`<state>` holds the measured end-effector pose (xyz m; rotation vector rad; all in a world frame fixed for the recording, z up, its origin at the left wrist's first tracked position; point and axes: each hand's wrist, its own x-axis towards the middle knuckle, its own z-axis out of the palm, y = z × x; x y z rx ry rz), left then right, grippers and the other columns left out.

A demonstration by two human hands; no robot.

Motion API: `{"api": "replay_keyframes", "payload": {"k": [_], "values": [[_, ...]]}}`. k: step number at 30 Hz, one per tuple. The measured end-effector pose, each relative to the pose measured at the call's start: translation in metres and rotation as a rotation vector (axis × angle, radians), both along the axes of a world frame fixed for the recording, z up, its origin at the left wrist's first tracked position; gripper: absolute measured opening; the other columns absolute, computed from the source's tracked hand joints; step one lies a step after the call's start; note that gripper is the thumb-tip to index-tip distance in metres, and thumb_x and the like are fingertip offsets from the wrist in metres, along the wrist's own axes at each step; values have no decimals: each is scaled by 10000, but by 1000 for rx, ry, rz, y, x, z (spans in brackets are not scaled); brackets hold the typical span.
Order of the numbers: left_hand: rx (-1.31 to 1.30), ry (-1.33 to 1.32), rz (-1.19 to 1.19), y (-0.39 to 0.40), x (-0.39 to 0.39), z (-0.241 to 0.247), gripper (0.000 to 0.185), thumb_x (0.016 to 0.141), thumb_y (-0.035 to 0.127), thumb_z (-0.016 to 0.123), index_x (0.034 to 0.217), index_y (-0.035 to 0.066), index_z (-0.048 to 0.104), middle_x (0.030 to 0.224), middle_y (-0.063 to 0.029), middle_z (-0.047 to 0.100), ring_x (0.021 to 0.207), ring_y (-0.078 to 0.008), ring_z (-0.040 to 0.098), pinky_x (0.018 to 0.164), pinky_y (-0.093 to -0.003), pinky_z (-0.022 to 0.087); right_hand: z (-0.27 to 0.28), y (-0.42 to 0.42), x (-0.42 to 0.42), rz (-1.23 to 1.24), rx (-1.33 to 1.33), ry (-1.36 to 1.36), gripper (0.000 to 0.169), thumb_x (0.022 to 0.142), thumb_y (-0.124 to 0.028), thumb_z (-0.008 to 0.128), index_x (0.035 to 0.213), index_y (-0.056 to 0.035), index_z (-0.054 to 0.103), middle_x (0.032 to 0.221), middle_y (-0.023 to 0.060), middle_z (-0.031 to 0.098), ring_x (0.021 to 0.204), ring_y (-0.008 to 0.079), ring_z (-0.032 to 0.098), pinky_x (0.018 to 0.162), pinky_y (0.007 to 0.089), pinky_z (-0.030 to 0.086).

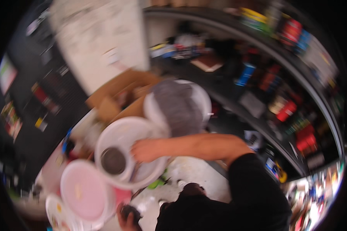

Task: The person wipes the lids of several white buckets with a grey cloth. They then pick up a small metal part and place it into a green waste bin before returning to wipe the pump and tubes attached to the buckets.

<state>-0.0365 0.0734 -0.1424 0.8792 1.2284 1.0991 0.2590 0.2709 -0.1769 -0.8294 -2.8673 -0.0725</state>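
Observation:
My right hand reaches from the right into a large white plastic bucket. Its fingers are curled near the rim of a smaller white container inside, which has a dark round area in it. A thin stick-like thing shows just below the fingers; blur hides whether they grip either. My left hand, low in the view, is closed around a dark object that I cannot identify. Behind the large bucket, a grey cloth lies draped over another white bucket.
A round pinkish lid or tub stands at lower left. An open cardboard box is behind the buckets. Dark metal shelves with mixed packages curve along the right. Something bright green lies on the pale floor.

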Motion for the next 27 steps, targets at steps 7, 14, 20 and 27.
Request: {"api": "replay_keyframes", "payload": {"k": [7,14,20,27], "values": [[131,207,-231,7,-4,-18,462,960,34,531,1404,-39,426,1178,-132,610,1015,-216,621,849,-304,532,22,-34,15,-46,5,56,135,788,-210,605,814,-78,591,716,126,666,728,350,673,644,457,524],[-32,-21,-291,24,9,-1,520,926,-28,540,1426,-15,397,1212,-122,566,1098,-230,559,967,-370,464,74,-144,77,-473,186,700,92,856,-106,554,906,-35,523,764,153,603,757,361,641,652,473,531],[-46,-39,-434,23,46,-5,525,902,-39,518,1417,-16,417,1269,-143,537,1139,-231,540,980,-363,464,-66,-282,175,-1468,-110,607,189,961,-195,500,1086,-66,560,800,188,676,757,396,677,658,505,549],[-53,207,-543,10,81,-13,564,905,8,494,1455,-6,368,1131,-112,575,911,-171,552,786,-300,482,-253,-338,364,-2307,71,1163,246,872,-197,600,995,10,644,998,298,670,979,489,630,861,527,519]]}}
